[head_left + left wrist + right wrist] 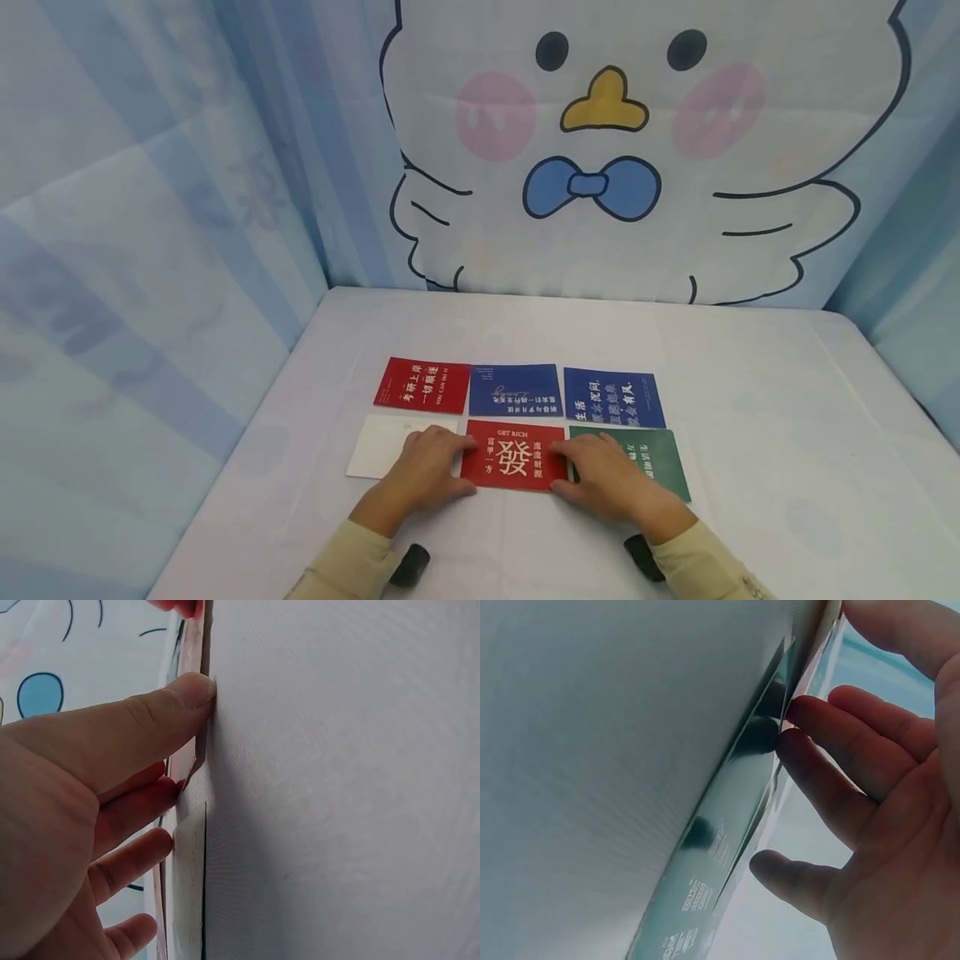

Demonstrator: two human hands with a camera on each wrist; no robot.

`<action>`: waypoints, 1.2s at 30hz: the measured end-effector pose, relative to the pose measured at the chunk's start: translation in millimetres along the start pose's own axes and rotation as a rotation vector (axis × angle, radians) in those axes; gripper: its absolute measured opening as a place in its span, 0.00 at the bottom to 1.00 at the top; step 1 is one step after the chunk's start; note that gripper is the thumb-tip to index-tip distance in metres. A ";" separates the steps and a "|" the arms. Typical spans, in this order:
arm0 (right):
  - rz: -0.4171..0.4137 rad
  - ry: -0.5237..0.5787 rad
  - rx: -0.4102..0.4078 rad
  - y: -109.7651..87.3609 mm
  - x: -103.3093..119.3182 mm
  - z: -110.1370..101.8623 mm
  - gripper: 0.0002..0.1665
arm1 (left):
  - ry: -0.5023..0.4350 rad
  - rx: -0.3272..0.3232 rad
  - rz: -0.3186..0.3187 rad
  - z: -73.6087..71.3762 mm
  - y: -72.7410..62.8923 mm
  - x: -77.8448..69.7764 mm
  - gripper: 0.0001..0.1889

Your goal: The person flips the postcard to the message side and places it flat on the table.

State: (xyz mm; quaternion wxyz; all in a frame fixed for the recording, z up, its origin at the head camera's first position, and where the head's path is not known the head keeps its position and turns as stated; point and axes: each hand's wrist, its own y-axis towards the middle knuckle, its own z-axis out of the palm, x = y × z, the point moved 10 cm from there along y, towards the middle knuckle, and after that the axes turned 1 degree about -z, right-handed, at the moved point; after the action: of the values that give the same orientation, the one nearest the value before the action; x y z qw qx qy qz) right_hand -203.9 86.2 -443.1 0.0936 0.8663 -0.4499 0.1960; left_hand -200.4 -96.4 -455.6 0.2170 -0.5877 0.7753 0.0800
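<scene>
A red card (pixel 513 455) with large white characters and "GET RICH" on it lies in the middle of the near row on the table. My left hand (pixel 427 468) touches its left side, thumb near the front corner and a finger further back. At the right side of the same card, my right hand (pixel 603 471) touches with thumb and fingers and covers part of a green card (pixel 663 462). Fairly straight, spread fingers show in both wrist views. Partly under the left hand's side is a white card (pixel 375 446).
Behind lies a row with another red card (pixel 423 386), a blue card (pixel 516 390) and a second blue card (pixel 615 397). A pale cloth covers the table (pixel 787 467). A printed curtain (pixel 585 250) hangs along the table's far edge.
</scene>
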 end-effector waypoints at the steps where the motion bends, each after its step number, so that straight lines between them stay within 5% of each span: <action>1: -0.007 -0.005 -0.005 -0.2 0.4 -0.6 0.26 | -0.002 0.000 -0.001 0.6 0.2 0.2 0.33; 14: 0.008 0.047 -0.028 0.7 -3.8 -2.5 0.22 | -0.009 -0.014 -0.006 0.8 -0.2 1.6 0.31; 26: 0.025 -0.020 0.003 2.1 0.3 1.6 0.31 | 0.043 -0.050 0.021 -3.3 3.8 7.3 0.23; 36: 0.013 -0.037 -0.020 4.0 0.7 0.9 0.23 | 0.022 0.009 -0.001 2.0 2.7 6.8 0.35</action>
State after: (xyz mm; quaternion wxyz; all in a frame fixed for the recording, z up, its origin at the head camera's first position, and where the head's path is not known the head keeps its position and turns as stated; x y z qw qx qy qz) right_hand -206.5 83.1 -443.7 0.0926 0.8657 -0.4593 0.1763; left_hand -203.9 -100.8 -460.7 0.2111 -0.5880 0.7777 0.0696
